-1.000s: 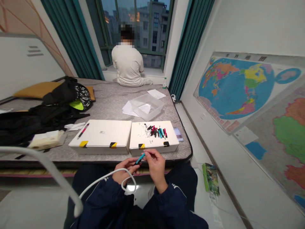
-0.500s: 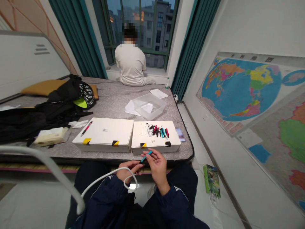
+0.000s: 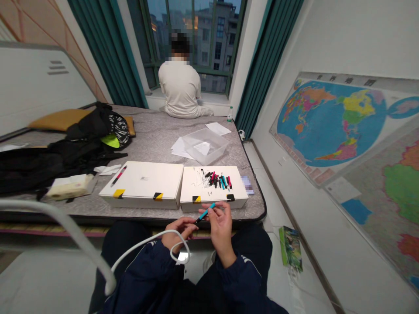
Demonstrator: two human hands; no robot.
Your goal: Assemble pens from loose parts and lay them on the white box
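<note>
Between my two hands is a black and teal pen (image 3: 205, 213), slanting up to the right. The fingers of my left hand (image 3: 176, 234) pinch its black lower end. My right hand (image 3: 221, 228) grips the teal upper part between thumb and fingers. Just beyond them, a white box (image 3: 190, 185) carries a pile of black, red and teal pen parts (image 3: 219, 180), with thin white pieces (image 3: 198, 179) at the pile's left. A second white box (image 3: 157, 174) stands at its left, and a red and black pen (image 3: 118, 176) lies on its lid.
A white cable (image 3: 137, 253) loops near my left wrist. Behind the boxes are a clear plastic bin (image 3: 214, 150) and papers (image 3: 179, 148). Tissues (image 3: 70, 186) and a black bag (image 3: 88, 135) lie to the left. A person (image 3: 180, 89) sits by the window, facing away.
My right hand has shifted slightly right and up with the teal part, and more of the pen's length shows between the hands. My left hand has moved slightly right.
</note>
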